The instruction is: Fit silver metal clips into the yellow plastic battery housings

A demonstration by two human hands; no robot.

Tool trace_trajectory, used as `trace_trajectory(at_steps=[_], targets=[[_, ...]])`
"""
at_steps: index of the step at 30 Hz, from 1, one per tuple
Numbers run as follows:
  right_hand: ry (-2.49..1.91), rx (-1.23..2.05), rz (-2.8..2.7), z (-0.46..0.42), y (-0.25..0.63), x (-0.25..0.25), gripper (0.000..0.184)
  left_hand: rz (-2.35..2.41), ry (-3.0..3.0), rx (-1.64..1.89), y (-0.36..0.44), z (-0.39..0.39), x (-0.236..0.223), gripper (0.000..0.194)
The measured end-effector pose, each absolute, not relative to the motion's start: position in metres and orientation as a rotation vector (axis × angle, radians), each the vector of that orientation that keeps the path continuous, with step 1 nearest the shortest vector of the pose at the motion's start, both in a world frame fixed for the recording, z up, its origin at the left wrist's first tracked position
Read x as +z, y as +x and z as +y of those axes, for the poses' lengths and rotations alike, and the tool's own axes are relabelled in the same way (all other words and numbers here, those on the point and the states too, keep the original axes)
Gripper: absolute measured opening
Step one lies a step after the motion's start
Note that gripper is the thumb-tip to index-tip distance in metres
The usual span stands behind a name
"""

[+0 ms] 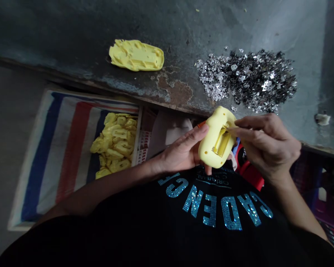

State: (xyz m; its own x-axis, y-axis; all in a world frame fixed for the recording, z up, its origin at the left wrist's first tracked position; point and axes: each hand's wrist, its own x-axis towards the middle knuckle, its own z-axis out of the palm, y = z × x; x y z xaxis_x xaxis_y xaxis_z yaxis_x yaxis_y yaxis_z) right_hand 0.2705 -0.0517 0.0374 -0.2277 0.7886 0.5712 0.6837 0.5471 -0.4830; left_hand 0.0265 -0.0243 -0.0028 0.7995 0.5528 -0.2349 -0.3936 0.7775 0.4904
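Observation:
My left hand is wrapped round a rounded yellow plastic casing, thumb along its side. The casing is tilted, its open battery compartment facing up, with metal contacts at the compartment's lower end. With thumb and finger pinched, my right hand reaches into the upper end of that compartment. Whatever the fingertips pinch is too small to make out. Just beyond the hands, a heap of small shiny metal contact pieces lies on the worktop. Another yellow plastic shell rests to the left, its ribbed inside upward.
The worn grey worktop ends in a front edge just beyond my hands. Below it at left, a box lined with striped sheeting holds a pile of yellow plastic parts. A small whitish lump lies at the right.

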Motion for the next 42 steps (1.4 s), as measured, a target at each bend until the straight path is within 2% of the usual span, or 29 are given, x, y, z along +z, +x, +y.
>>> trace_trajectory(at_steps=[4,7,9,13,15,23,28,31,37,42], targets=[[-1.222,0.500,-1.782,-0.039,0.275,0.039,0.023,0.402,0.463,0.523,0.027,-0.024,-0.001,0.102],[-1.272,0.745,-1.845,-0.029,0.279,0.036,0.044,0.493,0.508,0.575,0.027,-0.026,0.000,0.112],[-1.277,0.824,-1.885,-0.025,0.280,0.036,0.054,0.562,0.548,0.626,0.027,-0.028,0.001,0.110],[-1.257,0.789,-1.947,-0.023,0.273,0.041,0.053,0.588,0.621,0.718,0.022,-0.031,0.004,0.079],[-1.233,0.753,-1.968,-0.023,0.267,0.041,0.052,0.595,0.654,0.727,0.019,-0.032,0.005,0.071],[-1.170,0.556,-1.927,-0.026,0.230,0.021,0.057,0.694,0.755,0.809,-0.003,-0.037,0.004,0.071],[-1.127,0.478,-1.957,-0.012,0.204,0.012,0.063,0.801,0.801,0.918,-0.026,-0.044,-0.004,0.054],[-1.009,0.436,-2.004,0.007,0.186,0.009,0.063,0.906,0.770,1.035,-0.038,-0.045,-0.010,0.051],[-0.867,0.526,-2.158,0.040,0.136,0.009,0.060,1.090,0.584,1.306,-0.060,-0.046,-0.036,0.044],[-0.776,0.672,-2.322,0.063,0.100,0.002,0.057,1.282,0.480,1.397,-0.085,-0.054,-0.066,0.056]])
